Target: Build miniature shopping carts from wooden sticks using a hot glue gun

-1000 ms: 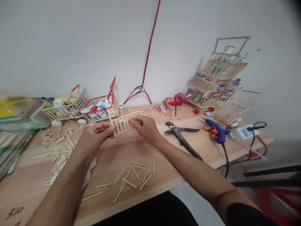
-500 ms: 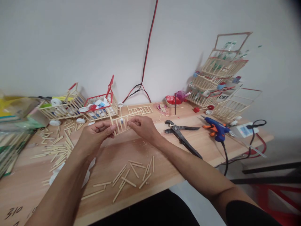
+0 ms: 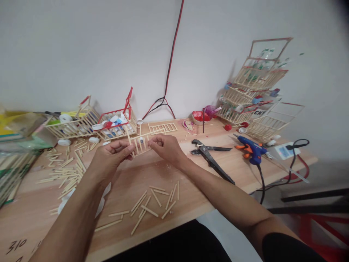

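Observation:
Between my hands, raised over the table, is a small ladder-like frame of pale wooden sticks [image 3: 140, 146]. My left hand [image 3: 116, 154] pinches its left end, where one stick juts upward. With thumb and fingertips together, my right hand [image 3: 165, 147] grips the frame's right part; the exact fingertip contact is partly hidden. Behind it a second stick frame [image 3: 170, 127] lies flat on the table. Below my hands, several loose cut sticks [image 3: 149, 211] are scattered on the wood. A larger heap of short sticks [image 3: 69, 176] lies left of my left forearm.
Two stick carts [image 3: 72, 125] with bottle caps stand at the back left. To the right lie black cutters [image 3: 209, 156] and a blue glue gun [image 3: 252, 150] with its cord. Stacked stick baskets [image 3: 253, 87] rise at the back right, near a red-paint bowl [image 3: 197, 117].

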The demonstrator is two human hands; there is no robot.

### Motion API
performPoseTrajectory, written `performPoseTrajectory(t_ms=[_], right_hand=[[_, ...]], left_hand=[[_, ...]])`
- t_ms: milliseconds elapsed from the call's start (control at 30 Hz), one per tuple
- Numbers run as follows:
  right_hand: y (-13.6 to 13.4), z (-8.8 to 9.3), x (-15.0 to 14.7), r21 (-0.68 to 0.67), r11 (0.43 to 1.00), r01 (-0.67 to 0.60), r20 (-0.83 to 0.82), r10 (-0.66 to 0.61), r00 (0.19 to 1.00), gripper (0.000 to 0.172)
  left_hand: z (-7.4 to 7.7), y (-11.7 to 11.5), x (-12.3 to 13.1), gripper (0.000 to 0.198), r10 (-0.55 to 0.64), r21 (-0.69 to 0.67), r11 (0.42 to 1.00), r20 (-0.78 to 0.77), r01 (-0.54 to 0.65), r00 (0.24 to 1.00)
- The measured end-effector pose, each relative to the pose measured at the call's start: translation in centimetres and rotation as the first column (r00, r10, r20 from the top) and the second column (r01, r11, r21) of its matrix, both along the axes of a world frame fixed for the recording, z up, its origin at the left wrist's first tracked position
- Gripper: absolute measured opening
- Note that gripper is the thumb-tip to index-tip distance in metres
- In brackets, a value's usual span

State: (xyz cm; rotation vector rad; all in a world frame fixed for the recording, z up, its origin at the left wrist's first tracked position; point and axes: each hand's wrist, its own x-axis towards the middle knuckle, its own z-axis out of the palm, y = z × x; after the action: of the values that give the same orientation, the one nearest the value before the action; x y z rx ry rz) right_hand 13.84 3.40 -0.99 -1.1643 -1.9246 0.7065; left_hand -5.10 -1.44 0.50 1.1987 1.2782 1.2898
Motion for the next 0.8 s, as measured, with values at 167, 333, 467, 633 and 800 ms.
performPoseTrajectory(t_ms=[167, 333, 467, 633, 800], right_hand=[[0.0, 0.6, 0.6, 0.030, 0.999, 0.021, -0.050, -0.019, 0.999, 0.019], [0.9, 1.6, 2.6, 0.110, 0.969, 0.221, -0.242, -0.189, 0.952, 0.027], [2.7, 1.3, 4.2, 0.116, 0.951, 0.285, -0.328, -0.234, 0.915, 0.031], [3.5, 0.2, 4.3, 0.018, 0.990, 0.137, -0.245, -0.128, 0.961, 0.044], [2.8, 0.2, 3.4, -0.011, 0.995, 0.094, -0.180, -0.095, 0.979, 0.043]], left_hand=[[0.0, 0.1, -0.2, 0.030, 0.031, -0.024, 0.999, 0.083, -0.029, 0.996], [0.0, 0.2, -0.8, 0.029, 0.006, -0.076, 0.997, 0.210, 0.011, 0.978], [0.1, 0.2, -1.2, 0.022, -0.032, -0.098, 0.993, 0.269, 0.060, 0.963], [0.1, 0.3, -1.5, 0.021, -0.035, -0.097, 0.993, 0.319, 0.069, 0.947], [-0.2, 0.6, -1.7, 0.029, -0.016, -0.084, 0.995, 0.362, 0.049, 0.932]])
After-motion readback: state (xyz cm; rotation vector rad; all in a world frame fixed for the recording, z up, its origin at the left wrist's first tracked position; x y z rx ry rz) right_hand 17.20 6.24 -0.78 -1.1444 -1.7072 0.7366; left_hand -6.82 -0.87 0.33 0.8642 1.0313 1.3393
